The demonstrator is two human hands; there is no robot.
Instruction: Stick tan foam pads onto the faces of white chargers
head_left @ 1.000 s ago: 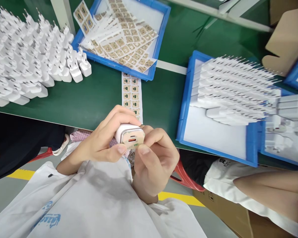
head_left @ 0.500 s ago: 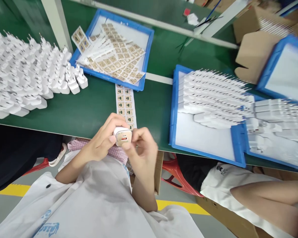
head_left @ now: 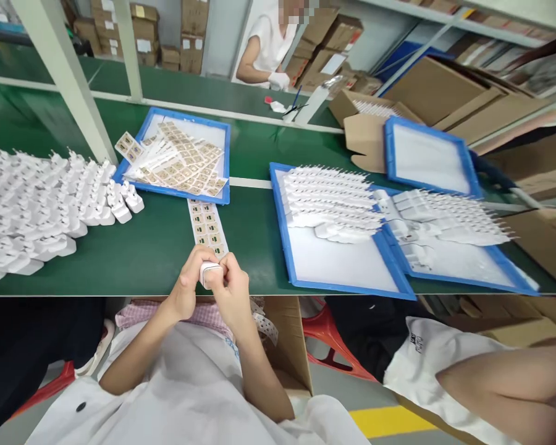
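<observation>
A white charger [head_left: 204,272] is held between both hands at the table's front edge. My left hand [head_left: 185,285] wraps round its left side. With thumb and fingers pressed together, my right hand [head_left: 233,289] grips its right side, the thumb over the end face. Just beyond the hands lies a sheet of tan stickers [head_left: 207,224], partly under a blue-rimmed tray [head_left: 222,148] with more sticker sheets [head_left: 180,162]. Many white chargers [head_left: 41,210] stand at the left.
Right of the hands, a blue tray [head_left: 347,262] holds rows of chargers; another blue tray [head_left: 472,266] overlaps it. An upright post [head_left: 69,80] rises behind the left chargers. A person [head_left: 264,55] works across the table, and another person's arm [head_left: 505,377] is at the lower right.
The view has tilted up, showing more of the far side. My right thumb now covers the charger's end face, where the port showed before.
</observation>
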